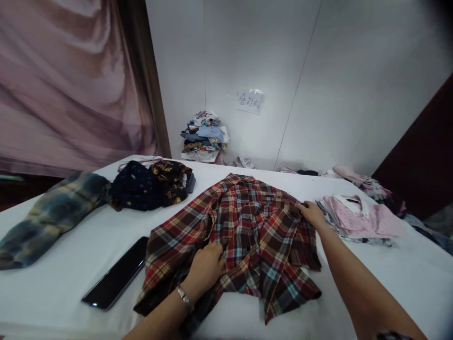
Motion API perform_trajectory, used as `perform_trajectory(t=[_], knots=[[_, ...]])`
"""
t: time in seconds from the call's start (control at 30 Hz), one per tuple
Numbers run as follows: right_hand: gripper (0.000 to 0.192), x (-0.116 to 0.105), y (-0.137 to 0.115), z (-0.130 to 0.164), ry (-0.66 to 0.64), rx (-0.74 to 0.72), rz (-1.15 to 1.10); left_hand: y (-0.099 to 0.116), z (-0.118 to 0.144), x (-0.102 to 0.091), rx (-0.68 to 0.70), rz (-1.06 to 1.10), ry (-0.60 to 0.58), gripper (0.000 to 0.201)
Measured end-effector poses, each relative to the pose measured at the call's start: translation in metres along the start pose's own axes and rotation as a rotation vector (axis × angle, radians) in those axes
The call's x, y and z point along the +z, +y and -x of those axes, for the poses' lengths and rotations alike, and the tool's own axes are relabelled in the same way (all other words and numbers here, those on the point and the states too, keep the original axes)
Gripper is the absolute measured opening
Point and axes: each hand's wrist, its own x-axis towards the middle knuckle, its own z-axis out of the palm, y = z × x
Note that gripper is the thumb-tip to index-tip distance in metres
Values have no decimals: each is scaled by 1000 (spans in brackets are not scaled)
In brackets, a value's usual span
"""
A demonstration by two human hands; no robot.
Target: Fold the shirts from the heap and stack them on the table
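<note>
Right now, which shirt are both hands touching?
The red plaid shirt spread out in the middle, under the left hand and right hand; the others lie untouched.

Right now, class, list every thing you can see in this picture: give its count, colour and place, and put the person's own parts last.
plaid shirt: one, red, brown and blue check, spread at table centre
phone: one, black, left of the shirt
blue-tan plaid garment: one, far left
dark patterned clothes: small heap, navy and black-gold, behind the phone
pink shirt: one, on a folded stack, right
clothes pile: one, mixed colours, by the wall
paper sign: one, white, on the wall
table: one, white cover
curtain: one, mauve, left
left hand: on the shirt's front
right hand: on the shirt's right shoulder
</note>
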Motion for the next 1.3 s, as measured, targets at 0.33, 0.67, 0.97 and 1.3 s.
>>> perform_trajectory(t=[0.33,0.67,0.97,1.3], knots=[[58,54,-71,-50,-269,-50,358,-55,-25,-52,-207,437,417,16],[25,0,-10,-50,-263,-64,412,-40,-129,-130,-260,763,688,11],[30,-29,14,-52,-269,-94,328,32,-71,-34,176,505,-46,13],[46,105,-111,-86,-335,-247,260,-2,13,-13,-122,430,108,66]])
